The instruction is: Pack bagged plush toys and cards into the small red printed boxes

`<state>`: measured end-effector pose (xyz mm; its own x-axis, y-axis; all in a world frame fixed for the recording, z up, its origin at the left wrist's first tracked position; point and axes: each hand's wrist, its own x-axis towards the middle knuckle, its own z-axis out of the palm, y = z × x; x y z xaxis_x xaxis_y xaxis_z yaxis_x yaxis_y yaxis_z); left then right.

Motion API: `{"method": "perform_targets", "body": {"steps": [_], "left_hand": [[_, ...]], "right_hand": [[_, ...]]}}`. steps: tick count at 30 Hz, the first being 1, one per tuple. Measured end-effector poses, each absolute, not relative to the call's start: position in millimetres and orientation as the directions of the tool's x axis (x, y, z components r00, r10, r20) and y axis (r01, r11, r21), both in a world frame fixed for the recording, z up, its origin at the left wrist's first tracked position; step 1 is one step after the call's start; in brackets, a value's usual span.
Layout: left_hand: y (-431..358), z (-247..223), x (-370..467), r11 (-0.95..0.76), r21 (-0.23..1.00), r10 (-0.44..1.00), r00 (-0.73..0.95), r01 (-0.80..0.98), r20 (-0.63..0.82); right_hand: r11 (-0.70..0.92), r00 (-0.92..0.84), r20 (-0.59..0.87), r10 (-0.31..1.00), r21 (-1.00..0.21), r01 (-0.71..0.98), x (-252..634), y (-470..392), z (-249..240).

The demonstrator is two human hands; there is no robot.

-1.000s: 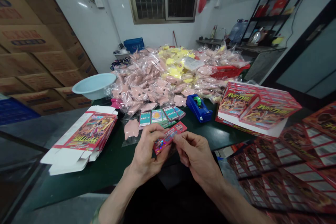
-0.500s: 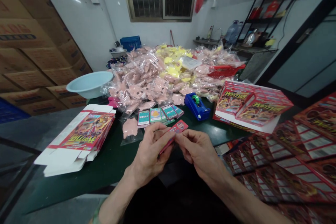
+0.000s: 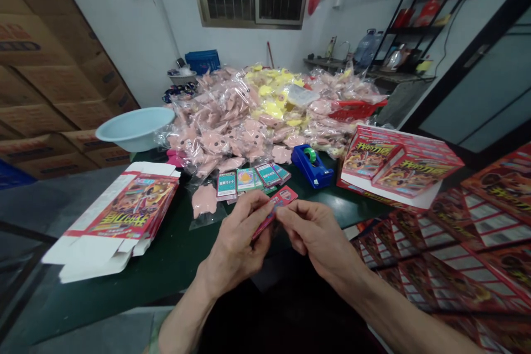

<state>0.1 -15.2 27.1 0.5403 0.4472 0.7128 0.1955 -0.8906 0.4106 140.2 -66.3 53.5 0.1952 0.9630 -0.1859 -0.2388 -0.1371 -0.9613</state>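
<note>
Two hands [image 3: 240, 235] [image 3: 317, 232] on one red card [image 3: 286, 195]

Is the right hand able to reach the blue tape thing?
Probably yes: the blue tape dispenser stands just beyond the right hand, and nothing seems to block the way. The fingers would first have to leave the small red pack.

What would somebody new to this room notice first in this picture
Probably the big heap of clear-wrapped pink and yellow pieces, spread across the back of the green table. Next might come the small red printed item at the front, held in the left hand with the right hand pinching its edge. The red printed boxes on the table's right side also stand out.
</note>
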Motion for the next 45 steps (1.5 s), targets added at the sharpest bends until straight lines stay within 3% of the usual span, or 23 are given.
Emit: {"method": "perform_targets", "body": {"steps": [10, 14, 21, 25, 28, 31, 34, 35, 37, 38, 40, 42, 45], "left_hand": [[-11.0, 25.4, 0.9, -0.881, 0.44, 0.462, 0.516, 0.175, 0.721], [-11.3, 26.5, -1.6, -0.867, 0.473, 0.479, 0.529, 0.158, 0.701], [-12.4, 28.5, -3.0, -0.874, 0.462, 0.466, 0.524, 0.149, 0.713], [-10.1, 27.3, -2.4, -0.88, 0.448, 0.465, 0.489, 0.161, 0.738], [-7.9, 26.0, -1.4, -0.881, 0.44, 0.466, 0.466, 0.171, 0.752], [-4.2, 25.3, 4.0, -0.882, 0.425, 0.471, 0.403, 0.203, 0.785], [0.6, 24.6, 10.9, -0.873, 0.376, 0.464, 0.288, 0.311, 0.838], [1.8, 24.7, 11.7, -0.863, 0.363, 0.465, 0.27, 0.352, 0.843], [1.9, 25.8, 9.8, -0.847, 0.358, 0.484, 0.292, 0.393, 0.825], [0.6, 26.9, 7.3, -0.845, 0.364, 0.499, 0.334, 0.391, 0.799], [-4.7, 29.7, 0.8, -0.858, 0.375, 0.507, 0.462, 0.351, 0.728], [-11.9, 32.4, -4.8, -0.875, 0.376, 0.483, 0.595, 0.305, 0.643], [-20.4, 36.1, -5.9, -0.878, 0.415, 0.458, 0.666, 0.237, 0.589]], "right_hand": [[-0.461, -0.118, -0.451, 0.885, -0.809, -0.364, 157.2, -67.9, 56.5], [-0.446, -0.098, -0.446, 0.89, -0.804, -0.392, 153.9, -68.2, 51.8], [-0.283, 0.053, -0.352, 0.935, -0.827, -0.486, 135.8, -70.7, 28.4], [-0.388, 0.028, -0.479, 0.878, -0.744, -0.544, 123.7, -68.7, 0.1], [-0.428, -0.061, -0.48, 0.875, -0.708, -0.563, 118.6, -67.9, -17.6], [-0.449, -0.085, -0.459, 0.884, -0.789, -0.418, 121.2, -68.8, -28.2], [-0.4, 0.045, -0.431, 0.901, -0.867, -0.298, 135.0, -71.4, -29.6], [-0.317, 0.151, -0.359, 0.921, -0.916, -0.244, 142.3, -72.3, -26.3], [-0.047, 0.364, -0.026, 0.931, -0.998, 0.048, 159.1, -73.6, -11.7], [0.097, 0.384, 0.198, 0.902, -0.959, 0.267, 167.3, -74.1, -0.7], [0.291, 0.186, 0.521, 0.833, -0.699, 0.653, 180.4, -74.6, 25.7], [0.38, -0.133, 0.499, 0.856, -0.434, 0.817, 188.2, -75.0, 51.7], [0.453, -0.414, 0.198, 0.888, -0.234, 0.86, 199.8, -77.0, 78.4]]}}
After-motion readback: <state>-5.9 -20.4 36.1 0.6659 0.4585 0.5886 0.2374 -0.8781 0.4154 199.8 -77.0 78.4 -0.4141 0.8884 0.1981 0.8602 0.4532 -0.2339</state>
